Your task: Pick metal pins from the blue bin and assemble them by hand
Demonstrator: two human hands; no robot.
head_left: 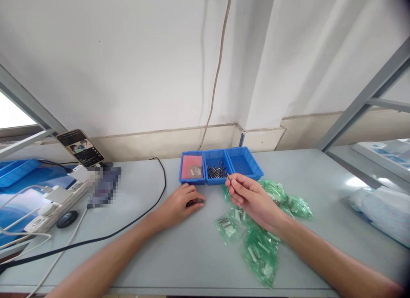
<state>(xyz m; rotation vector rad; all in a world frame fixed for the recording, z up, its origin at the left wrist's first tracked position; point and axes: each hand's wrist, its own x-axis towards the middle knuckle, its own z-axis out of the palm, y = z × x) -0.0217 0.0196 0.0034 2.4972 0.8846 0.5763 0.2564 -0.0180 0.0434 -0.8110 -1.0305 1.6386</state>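
Between the thumb and fingers of my right hand (248, 197) is a small, thin metal pin (228, 176), raised near the front of the bins. Too little of it shows to tell its exact kind. My left hand (181, 204) rests on the table with its fingers curled around something small and dark, mostly hidden. Just beyond the hands, the middle blue bin (221, 181) holds a heap of dark metal pins (217, 170). Beneath and beside my right hand lie several green plastic bags (261, 255) with small metal parts inside.
The left blue bin (192, 182) contains a pink sheet (188, 162) and a small clear bag. A third blue bin (241, 161) stands at the right. Leftward are a phone (80, 147), a black cable (141, 217), a power strip (48, 212) and a black mouse (67, 219).
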